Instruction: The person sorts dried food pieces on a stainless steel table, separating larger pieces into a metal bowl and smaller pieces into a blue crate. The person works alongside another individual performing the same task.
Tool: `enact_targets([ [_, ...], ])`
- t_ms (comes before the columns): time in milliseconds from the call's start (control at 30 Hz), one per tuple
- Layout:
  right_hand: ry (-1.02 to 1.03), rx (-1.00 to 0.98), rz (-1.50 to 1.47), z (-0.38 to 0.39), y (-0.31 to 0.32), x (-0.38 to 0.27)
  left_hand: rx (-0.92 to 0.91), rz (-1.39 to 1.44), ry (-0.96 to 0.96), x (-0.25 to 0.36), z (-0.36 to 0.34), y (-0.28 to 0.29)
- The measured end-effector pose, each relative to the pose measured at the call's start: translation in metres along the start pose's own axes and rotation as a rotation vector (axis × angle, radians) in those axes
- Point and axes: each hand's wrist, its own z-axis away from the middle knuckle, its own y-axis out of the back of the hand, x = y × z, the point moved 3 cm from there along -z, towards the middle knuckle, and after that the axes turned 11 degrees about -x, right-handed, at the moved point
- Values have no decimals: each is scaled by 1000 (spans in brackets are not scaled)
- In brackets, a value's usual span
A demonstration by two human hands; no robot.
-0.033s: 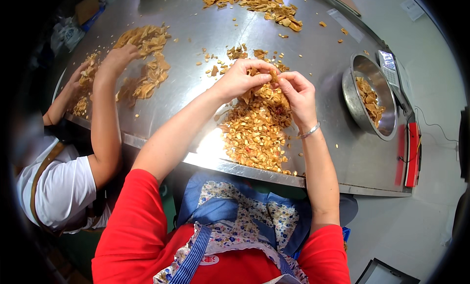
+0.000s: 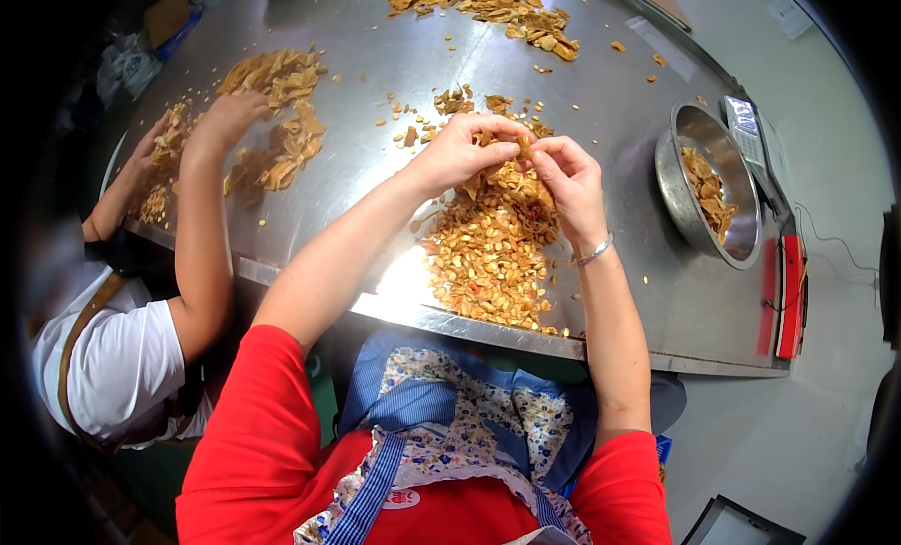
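Observation:
My left hand (image 2: 477, 154) is closed on a dried, wrinkled brown piece (image 2: 524, 147), with more brown bits showing beneath its fingers. At the same piece, my right hand (image 2: 571, 179) pinches with thumb and forefinger, so the two hands nearly touch. Directly below them a heap of pale yellow seeds mixed with brown scraps (image 2: 488, 259) spreads to the table's near edge. Small brown pieces (image 2: 454, 100) and loose seeds lie just beyond my left hand. What exactly lies between the fingertips is partly hidden.
The steel table (image 2: 357, 85) carries a far pile of dried brown pieces (image 2: 488, 2). On the right, a metal bowl (image 2: 672, 169) holds similar pieces, beside a scale (image 2: 743, 127) and a red object (image 2: 791, 296). At left, a co-worker's hands (image 2: 221, 122) work at another pile (image 2: 296, 146).
The co-worker's nearer hand has shifted slightly. My right hand has turned a little toward the left; both my hands stay at the brown piece.

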Motion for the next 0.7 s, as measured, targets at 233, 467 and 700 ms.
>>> enact_targets([
  [233, -60, 19, -33, 0, -4, 0, 57, -34, -98, -2, 0, -2],
  [467, -4, 138, 473, 3, -6, -8, -26, 76, 41, -7, 1, 2],
  [700, -18, 107, 607, 3, -6, -11, -18, 58, -48, -8, 0, 1],
])
